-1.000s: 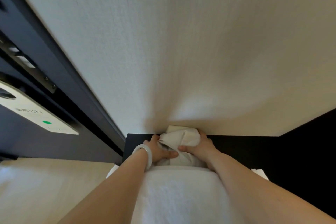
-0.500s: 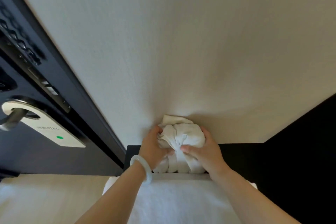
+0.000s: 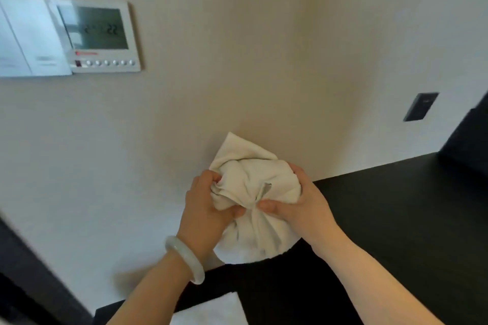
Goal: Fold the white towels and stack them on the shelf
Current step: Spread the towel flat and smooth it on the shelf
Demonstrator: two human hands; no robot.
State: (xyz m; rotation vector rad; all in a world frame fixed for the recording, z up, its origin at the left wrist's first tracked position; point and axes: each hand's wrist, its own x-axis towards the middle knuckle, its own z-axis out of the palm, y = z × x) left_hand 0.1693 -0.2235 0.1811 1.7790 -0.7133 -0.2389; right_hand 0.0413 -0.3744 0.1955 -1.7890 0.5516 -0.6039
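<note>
Hiding both palms, the bunched white towel (image 3: 253, 182) hangs over the black shelf (image 3: 396, 206); left hand (image 3: 206, 208) and right hand (image 3: 306, 206) each clamp it, thumbs nearly meeting.

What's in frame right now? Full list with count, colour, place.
bunched towel: 1, white, held up in front of the wall above the shelf
flat towel: 1, white, bottom edge of view, between the forearms
shelf: 1, black, along the wall, right and lower centre
thermostat: 1, white with grey screen, on the wall upper left
switch panel: 1, white, on the wall left of the thermostat
wall plate: 1, dark, on the wall at right
wall: 1, beige, fills the background
bracelet: 1, pale, on the left wrist
left hand: 1, grips the bunched towel's left side
right hand: 1, grips its right side
</note>
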